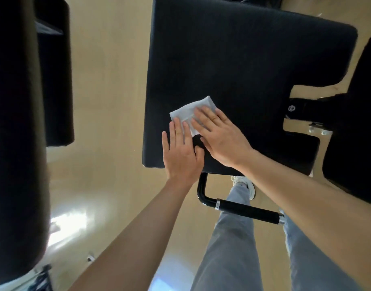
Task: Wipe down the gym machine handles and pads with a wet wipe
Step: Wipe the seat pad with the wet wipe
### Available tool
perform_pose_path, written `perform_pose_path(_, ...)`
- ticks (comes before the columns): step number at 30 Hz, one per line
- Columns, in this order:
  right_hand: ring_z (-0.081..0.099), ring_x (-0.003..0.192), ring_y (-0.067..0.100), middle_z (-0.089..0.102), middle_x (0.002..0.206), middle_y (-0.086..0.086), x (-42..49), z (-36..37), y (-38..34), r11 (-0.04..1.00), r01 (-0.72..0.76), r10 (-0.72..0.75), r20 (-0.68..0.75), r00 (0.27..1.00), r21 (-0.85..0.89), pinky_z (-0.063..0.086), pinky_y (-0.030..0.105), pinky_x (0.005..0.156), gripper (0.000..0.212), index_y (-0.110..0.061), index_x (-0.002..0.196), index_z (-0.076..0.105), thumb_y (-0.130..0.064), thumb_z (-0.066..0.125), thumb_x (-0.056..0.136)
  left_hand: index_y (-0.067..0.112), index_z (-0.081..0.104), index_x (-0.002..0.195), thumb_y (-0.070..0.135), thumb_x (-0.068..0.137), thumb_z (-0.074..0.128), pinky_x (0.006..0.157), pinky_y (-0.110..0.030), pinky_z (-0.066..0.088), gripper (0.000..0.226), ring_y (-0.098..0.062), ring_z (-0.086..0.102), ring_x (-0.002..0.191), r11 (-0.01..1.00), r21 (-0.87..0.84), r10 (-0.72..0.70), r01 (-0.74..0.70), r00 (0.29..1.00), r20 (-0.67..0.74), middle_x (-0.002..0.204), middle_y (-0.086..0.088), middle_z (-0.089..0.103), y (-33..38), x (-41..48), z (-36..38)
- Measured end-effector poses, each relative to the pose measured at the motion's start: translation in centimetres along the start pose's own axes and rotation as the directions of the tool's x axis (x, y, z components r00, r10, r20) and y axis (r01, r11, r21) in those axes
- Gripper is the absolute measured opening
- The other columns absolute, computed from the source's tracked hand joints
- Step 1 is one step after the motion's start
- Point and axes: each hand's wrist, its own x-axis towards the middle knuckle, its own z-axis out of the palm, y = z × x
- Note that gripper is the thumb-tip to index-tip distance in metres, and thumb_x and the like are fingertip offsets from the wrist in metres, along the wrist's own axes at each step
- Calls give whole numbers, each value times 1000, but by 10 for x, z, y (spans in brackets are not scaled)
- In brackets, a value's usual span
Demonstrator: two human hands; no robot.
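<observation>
A white wet wipe (189,111) lies flat on a large black seat pad (232,66) near its front edge. My right hand (219,136) presses on the wipe's right half with fingers spread flat. My left hand (181,151) lies beside it, fingertips on the wipe's lower left corner. Below the pad's front edge a black bent bar carries a handle (247,211) with a dark grip and metal rings.
A tall black pad (16,133) fills the left side, with another black part (56,80) behind it. A curved black pad (356,122) and a black frame joint (302,110) stand at the right. Pale wooden floor (109,101) lies between them; my legs in grey trousers (235,244) are below.
</observation>
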Motion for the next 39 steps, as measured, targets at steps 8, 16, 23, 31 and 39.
perform_pose_path(8,-1,158,24,5,171,8,3,-5,6,993,99,-94,71,993,-66,7,45,128,61,-18,163,17,-32,37,106,4,15,162,23,94,30,129,-47,12,72,-27,8,159,982,-166,103,-96,994,37,170,-18,13,-11,-11,2)
perform_pose_path(16,-6,158,21,0,171,7,34,-31,27,992,-86,88,27,996,-92,-1,44,128,59,-21,163,10,-38,26,109,4,19,161,30,96,20,130,-44,7,70,-26,8,159,984,-169,62,-62,998,-5,170,-16,13,4,70,-20)
perform_pose_path(23,7,158,26,14,169,14,-14,-3,2,982,-186,185,-38,982,-21,10,47,128,58,-13,161,25,-33,36,107,4,21,161,21,94,33,129,-49,14,70,-28,8,159,971,-120,211,-207,977,22,169,-18,16,-2,20,-4)
perform_pose_path(31,7,158,24,14,170,12,-79,22,-4,983,-184,184,1,983,-6,13,49,128,58,-15,161,25,-28,38,107,6,25,161,25,93,38,127,-52,17,72,-30,5,159,952,-72,305,-299,947,103,170,-19,11,8,-34,13)
perform_pose_path(39,6,158,23,13,170,10,0,-7,27,976,-217,214,-124,969,-11,9,49,128,58,-15,162,21,-31,33,107,16,22,163,31,99,31,129,-50,12,66,-30,8,159,971,-82,221,-224,974,-43,168,-21,16,14,54,-12)
